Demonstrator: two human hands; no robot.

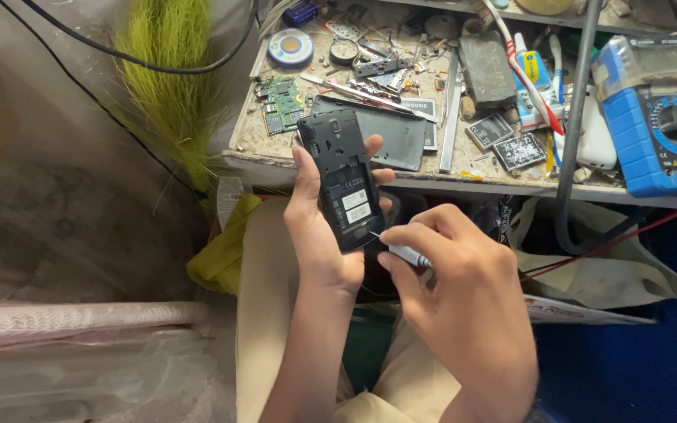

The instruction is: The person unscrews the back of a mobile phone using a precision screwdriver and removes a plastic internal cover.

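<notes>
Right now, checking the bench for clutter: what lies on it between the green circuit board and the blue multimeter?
In the head view, between the green circuit board and the blue multimeter lie a grey back cover, a metal strip, two dark flat batteries and small loose parts.

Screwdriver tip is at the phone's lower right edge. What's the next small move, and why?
Probably seat the screwdriver tip squarely before turning: the right hand holds it slanted at the edge of the phone, while the left hand grips the phone upright, back cover off.

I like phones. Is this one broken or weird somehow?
The black phone in the left hand has its back cover off, so its insides show. The right hand holds a small screwdriver at its lower edge. A bare green circuit board lies on the cluttered bench.
</notes>
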